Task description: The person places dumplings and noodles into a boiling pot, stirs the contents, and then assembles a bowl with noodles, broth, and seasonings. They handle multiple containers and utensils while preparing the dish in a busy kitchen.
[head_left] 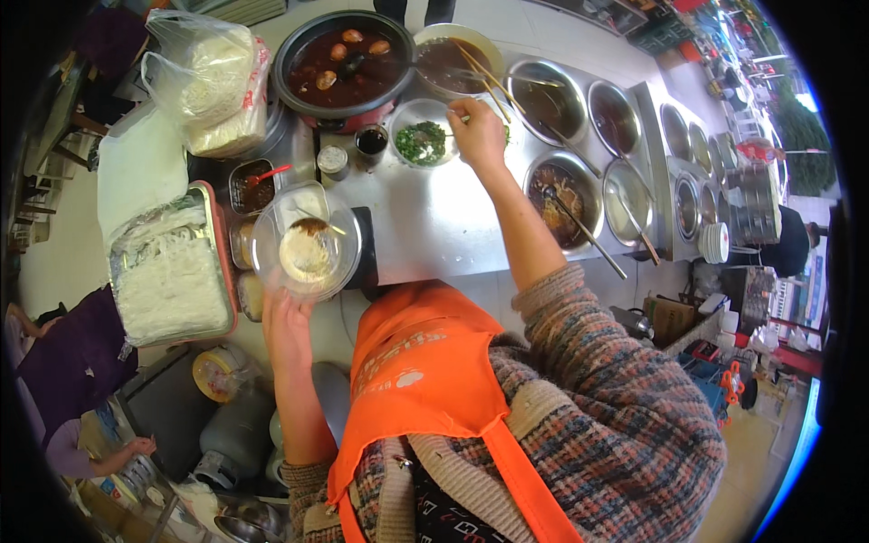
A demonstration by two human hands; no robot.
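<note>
My left hand holds a clear plastic bowl by its near edge; pale powder and a patch of reddish-brown powder lie inside or show through it. My right hand is over the edge of a bowl of chopped green herbs, its fingers pinched together. Whether a thin spoon handle is between those fingers, I cannot tell. Behind the left bowl, a red spoon rests in a tub of dark chili sauce. A cup of dark liquid and a small lidded jar stand between the two bowls.
A pot of eggs in dark broth stands at the far side, beside bagged noodles. Steel pots with ladles line the right. A tray of white noodles lies left. Gas cylinders stand below; another person is at lower left.
</note>
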